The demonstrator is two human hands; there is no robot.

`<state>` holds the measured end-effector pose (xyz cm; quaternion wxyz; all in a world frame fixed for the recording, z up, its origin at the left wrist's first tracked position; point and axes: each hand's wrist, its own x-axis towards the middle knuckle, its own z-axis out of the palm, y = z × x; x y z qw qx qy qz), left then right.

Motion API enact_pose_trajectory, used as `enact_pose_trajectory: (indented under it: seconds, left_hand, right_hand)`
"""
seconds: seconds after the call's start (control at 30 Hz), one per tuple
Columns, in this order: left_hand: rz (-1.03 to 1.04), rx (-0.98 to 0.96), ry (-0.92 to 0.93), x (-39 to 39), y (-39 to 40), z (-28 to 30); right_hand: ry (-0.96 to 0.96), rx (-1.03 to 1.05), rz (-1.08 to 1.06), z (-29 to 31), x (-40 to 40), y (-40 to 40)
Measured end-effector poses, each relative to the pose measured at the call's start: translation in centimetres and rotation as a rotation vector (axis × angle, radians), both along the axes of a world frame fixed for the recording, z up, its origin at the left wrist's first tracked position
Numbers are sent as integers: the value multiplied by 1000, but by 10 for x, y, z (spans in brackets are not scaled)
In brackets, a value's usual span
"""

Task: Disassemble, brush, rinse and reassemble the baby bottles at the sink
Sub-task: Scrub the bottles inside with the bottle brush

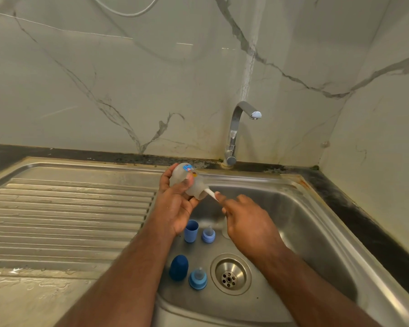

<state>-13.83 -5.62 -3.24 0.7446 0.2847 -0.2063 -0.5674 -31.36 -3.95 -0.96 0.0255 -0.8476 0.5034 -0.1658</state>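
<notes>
My left hand point(175, 204) grips a clear baby bottle point(187, 180) tilted over the sink's left edge, its mouth pointing down to the right. A white brush handle point(211, 194) sticks out of that mouth, and my right hand point(243, 218) holds its near end. On the basin floor stand a light blue cap point(190, 231), a light blue collar with a teat point(208, 234), a dark blue cap point(178, 267) and a second blue collar with a teat point(198, 278). The brush head is hidden inside the bottle.
The steel sink basin point(305, 220) has its drain point(230, 274) near the front. A ribbed draining board point(69, 215) lies to the left. A chrome tap point(236, 131) stands behind, with no water running. Marble wall behind; a dark counter edge runs along the right.
</notes>
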Motion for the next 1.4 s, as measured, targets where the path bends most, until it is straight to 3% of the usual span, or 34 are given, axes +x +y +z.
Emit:
enact_pose_trajectory:
  seconds: [0.2,0.27,0.4,0.53,0.63,0.8,0.93,1.07,1.13,1.23,1.3,1.33,1.4]
  left_hand:
    - [29,0,-69,-4,1,3]
    - [32,-7,-93,-3,1,2]
    - [36,-10,-71,0,1,0]
    - [29,-16,-79,-1,0,1]
    - [5,-11,-140,-3,1,0]
    - [21,-1,-117,4,0,-2]
    - [49,10,-109,1,-1,-2]
    - [50,9,-165,0,-1,-2]
    - [47,2,-154,2,-1,-3]
    - [53,9,-91,4,0,-1]
    - [44,7,-95,4,0,-1]
    - [42,14,-107,4,0,-2]
    - [47,35,-130,4,0,-3]
  right_hand:
    - [143,-4,-77,1,9,2]
    - [102,44,-22,-3,10,0]
    - [-172,124,100,-5,2,-7]
    - [-93,34,-17,-9,0,-6]
    - [-1,103,-6,-9,11,-4]
    - [-224,181,68,-1,4,-1]
    - [-2,48,-37,-3,5,1]
    - [147,106,-27,3,13,1]
    - [-20,215,34,5,11,-1]
    - [-461,503,54,5,3,-3]
    - [-585,607,39,4,-3,0]
    - [-522,560,39,4,-5,0]
    - [-193,313,20,6,-8,-1]
